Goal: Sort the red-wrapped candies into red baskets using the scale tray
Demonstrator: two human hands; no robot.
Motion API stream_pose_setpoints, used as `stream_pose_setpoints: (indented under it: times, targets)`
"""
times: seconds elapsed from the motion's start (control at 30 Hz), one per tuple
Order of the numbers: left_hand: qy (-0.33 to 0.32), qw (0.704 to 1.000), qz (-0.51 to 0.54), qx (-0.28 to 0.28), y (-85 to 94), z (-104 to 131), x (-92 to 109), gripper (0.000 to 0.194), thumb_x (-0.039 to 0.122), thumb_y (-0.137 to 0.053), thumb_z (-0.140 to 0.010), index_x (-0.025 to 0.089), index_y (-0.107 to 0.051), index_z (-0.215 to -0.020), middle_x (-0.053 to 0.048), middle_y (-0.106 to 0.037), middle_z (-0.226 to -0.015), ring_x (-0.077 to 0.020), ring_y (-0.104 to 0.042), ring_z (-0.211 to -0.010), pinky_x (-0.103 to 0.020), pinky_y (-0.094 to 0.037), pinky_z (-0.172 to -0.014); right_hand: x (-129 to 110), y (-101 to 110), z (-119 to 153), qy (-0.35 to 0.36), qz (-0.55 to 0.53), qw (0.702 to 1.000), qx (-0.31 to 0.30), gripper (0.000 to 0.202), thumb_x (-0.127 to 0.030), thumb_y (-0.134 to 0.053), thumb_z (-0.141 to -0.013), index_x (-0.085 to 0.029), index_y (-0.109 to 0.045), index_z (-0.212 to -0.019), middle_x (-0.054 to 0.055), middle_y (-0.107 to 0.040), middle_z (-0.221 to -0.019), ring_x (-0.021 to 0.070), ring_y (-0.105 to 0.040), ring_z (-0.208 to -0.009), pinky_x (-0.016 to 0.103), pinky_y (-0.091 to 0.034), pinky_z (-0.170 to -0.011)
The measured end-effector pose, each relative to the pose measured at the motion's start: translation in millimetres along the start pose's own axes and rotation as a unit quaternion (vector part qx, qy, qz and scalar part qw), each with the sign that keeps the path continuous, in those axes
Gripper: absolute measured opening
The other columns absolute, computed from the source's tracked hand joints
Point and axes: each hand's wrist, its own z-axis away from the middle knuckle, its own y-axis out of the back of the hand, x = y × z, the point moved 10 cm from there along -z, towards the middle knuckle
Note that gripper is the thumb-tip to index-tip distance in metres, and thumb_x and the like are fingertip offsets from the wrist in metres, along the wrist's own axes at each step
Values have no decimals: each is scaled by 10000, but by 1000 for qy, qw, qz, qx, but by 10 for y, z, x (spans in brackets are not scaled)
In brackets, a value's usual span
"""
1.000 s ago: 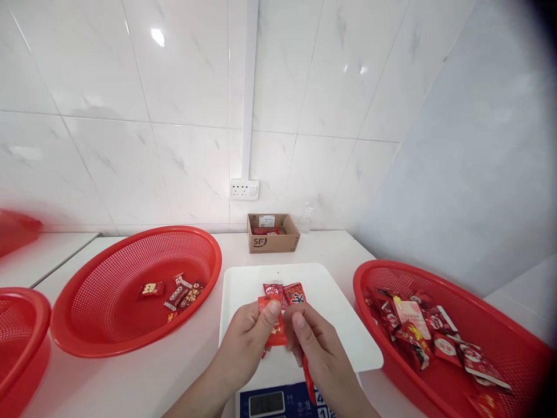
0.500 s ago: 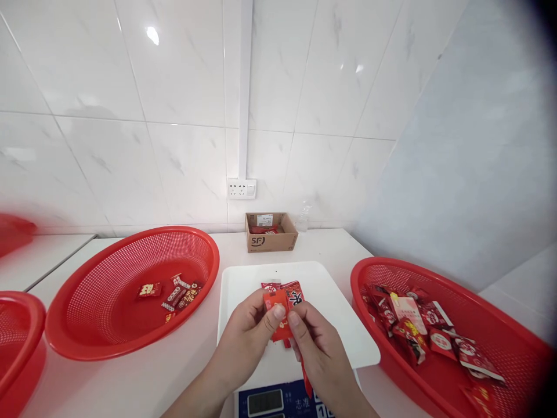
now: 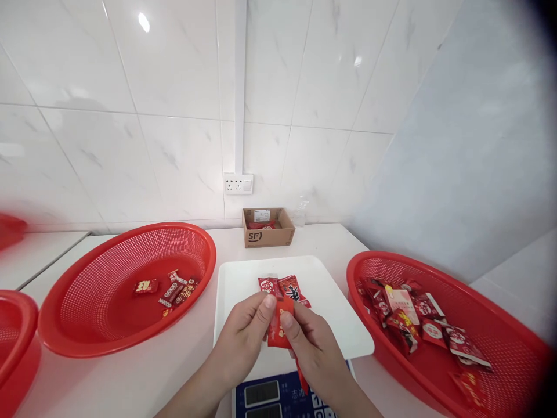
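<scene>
My left hand point(image 3: 243, 339) and my right hand point(image 3: 319, 354) meet above a weighing scale, both closed on a small orange-red snack packet point(image 3: 278, 337). Each thumb presses its face from above. Another narrow red piece point(image 3: 301, 378) hangs below my right fingers; what it is I cannot make out. Behind my fingertips, two red snack packets lie on the white scale pan point(image 3: 342, 331): one with a round white mark point(image 3: 267, 284) and one with a large black character point(image 3: 290, 288). My wrists and palms partly cover the scale's blue panel point(image 3: 287, 400).
To the left stands a red plastic basket point(image 3: 78, 345) holding several small wrapped snacks point(image 3: 176, 290). A second red basket point(image 3: 361, 261) on the right holds several packets point(image 3: 433, 331). An open cardboard box point(image 3: 272, 237) sits near the wall. Part of another basket point(image 3: 17, 299) shows at far left.
Both hands stay over the scale, and the held packet has turned more upright between my thumbs. The two packets on the pan now show more clearly. The whole view has shifted slightly.
</scene>
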Motion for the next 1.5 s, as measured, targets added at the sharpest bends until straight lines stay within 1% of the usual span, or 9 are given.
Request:
stream_pose_setpoints:
  times: [0.3,0.43,0.57,0.73,0.9,1.1,1.3,1.4,1.5]
  targets:
    - [-40,997,-56,27,50,15,34,354,438,-435,-901,184,-456,-655,44,-407,-600,-99,-355,-562,-217,-318,-523,-31,-1,1,1,4,1000,-9,399,-518,-413,-895,-197,-495,-671,-56,-362,-529,90,-327,-474,220,-283,-451]
    - [-28,998,-56,8,5,26,26,374,456,-357,-926,194,-402,-663,48,-378,-603,-101,-340,-566,-223,-319,-537,-45,94,-6,6,24,999,34,417,-510,-407,-897,-203,-447,-617,-41,-407,-533,98,-362,-486,225,-305,-461]
    - [-13,996,-68,-49,-124,41,15,342,455,-372,-921,193,-426,-708,39,-412,-636,-107,-370,-596,-233,-335,-568,2,194,-15,-9,-3,997,79,449,-536,-409,-885,-209,-411,-577,-44,-383,-494,96,-337,-457,226,-297,-434]
    - [7,994,-83,-68,-151,52,-34,326,441,-418,-904,194,-419,-691,39,-413,-655,-108,-387,-610,-235,-347,-575,111,135,-18,-46,-62,996,55,447,-574,-404,-876,-205,-444,-626,-34,-438,-523,102,-388,-474,224,-326,-438]
    - [20,995,-51,-87,-175,64,-77,354,459,-401,-909,192,-429,-678,39,-418,-634,-105,-407,-600,-235,-361,-577,36,59,-19,-24,-71,997,20,474,-544,-367,-906,-199,-533,-626,-26,-480,-473,123,-471,-479,238,-375,-479]
    - [6,997,-29,-76,-167,63,-61,338,449,-413,-909,190,-431,-692,32,-432,-656,-103,-399,-607,-230,-368,-568,-89,61,-10,22,-27,999,21,480,-504,-394,-912,-197,-550,-578,-13,-503,-494,126,-485,-504,243,-399,-511]
    - [-15,999,-4,-28,-76,24,1,345,452,-421,-905,192,-440,-679,42,-444,-609,-98,-408,-568,-218,-364,-542,48,134,18,-3,-41,997,67,429,-543,-363,-909,-207,-453,-658,-51,-401,-530,85,-331,-443,214,-285,-411]
    - [-16,1000,-1,-6,-28,6,18,348,454,-450,-891,191,-440,-665,46,-448,-594,-94,-404,-554,-213,-363,-531,85,149,15,-15,-29,997,71,328,-498,-423,-905,-208,-479,-761,-53,-418,-602,77,-329,-459,207,-276,-410]
    - [-16,1000,-13,-18,-46,2,36,327,461,-498,-863,180,-504,-697,45,-454,-608,-94,-399,-560,-215,-358,-537,36,146,23,-1,-12,998,66,312,-469,-456,-901,-211,-468,-727,-62,-384,-578,81,-336,-470,210,-286,-430]
